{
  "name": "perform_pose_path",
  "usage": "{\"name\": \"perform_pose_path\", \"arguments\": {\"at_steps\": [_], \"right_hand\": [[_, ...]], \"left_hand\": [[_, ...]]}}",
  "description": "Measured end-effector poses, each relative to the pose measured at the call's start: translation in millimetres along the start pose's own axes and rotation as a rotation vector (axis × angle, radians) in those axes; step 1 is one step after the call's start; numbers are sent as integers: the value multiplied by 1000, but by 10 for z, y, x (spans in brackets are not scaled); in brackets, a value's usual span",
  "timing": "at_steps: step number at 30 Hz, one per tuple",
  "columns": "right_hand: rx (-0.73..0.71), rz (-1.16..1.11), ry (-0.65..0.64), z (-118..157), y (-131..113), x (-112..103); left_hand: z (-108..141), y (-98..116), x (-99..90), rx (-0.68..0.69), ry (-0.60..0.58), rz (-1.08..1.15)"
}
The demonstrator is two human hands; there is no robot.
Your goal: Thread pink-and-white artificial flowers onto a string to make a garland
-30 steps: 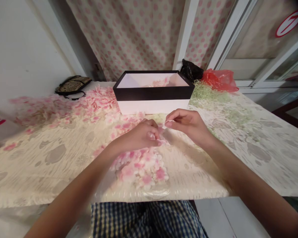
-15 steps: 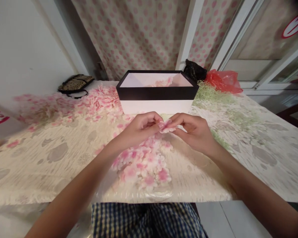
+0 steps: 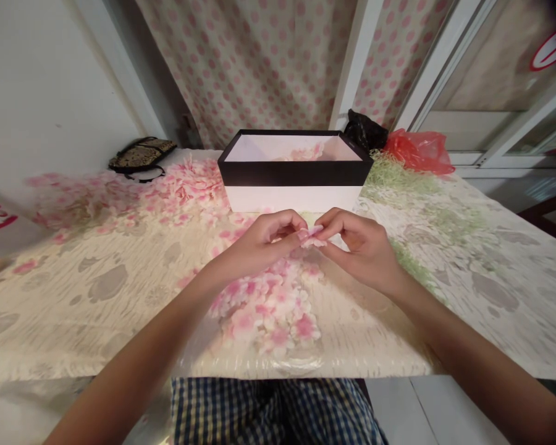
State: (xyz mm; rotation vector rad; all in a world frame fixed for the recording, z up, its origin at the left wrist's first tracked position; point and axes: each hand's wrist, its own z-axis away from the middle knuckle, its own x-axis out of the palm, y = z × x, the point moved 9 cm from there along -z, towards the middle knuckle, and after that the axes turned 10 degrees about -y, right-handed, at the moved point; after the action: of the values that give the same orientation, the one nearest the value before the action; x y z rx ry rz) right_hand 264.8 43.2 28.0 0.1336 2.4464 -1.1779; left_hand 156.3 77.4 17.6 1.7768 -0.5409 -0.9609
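Observation:
Between my two hands is a small pink and white flower (image 3: 314,237), just in front of the box. My left hand (image 3: 280,235) pinches its left side with thumb and fingers. On the other side, my right hand (image 3: 354,244) grips it between thumb and index finger. Loose pink and white flowers (image 3: 271,309) lie on the table below and left of my hands. The box (image 3: 294,198), white with a black rim, stands open at the top, and some pink flowers (image 3: 306,152) show inside it.
More pink flowers (image 3: 185,185) spread over the table's back left, beside a patterned pouch (image 3: 143,154). Green shredded strands (image 3: 398,176) lie right of the box, near a black bag (image 3: 365,131) and a red plastic bag (image 3: 419,151). The patterned tablecloth (image 3: 134,321) reaches the front edge.
The flower between my fingers is turned slightly and its upper petals look more folded. Both hands stay in nearly the same place.

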Motion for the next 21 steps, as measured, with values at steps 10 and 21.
{"name": "perform_pose_path", "arguments": {"at_steps": [10, 21], "right_hand": [[10, -22, -35, -9, 24, 47], [-7, 39, -9, -8, 14, 25]], "left_hand": [[-13, 16, 55, 2, -37, -21], [0, 60, -18, 92, 56, -63]]}}
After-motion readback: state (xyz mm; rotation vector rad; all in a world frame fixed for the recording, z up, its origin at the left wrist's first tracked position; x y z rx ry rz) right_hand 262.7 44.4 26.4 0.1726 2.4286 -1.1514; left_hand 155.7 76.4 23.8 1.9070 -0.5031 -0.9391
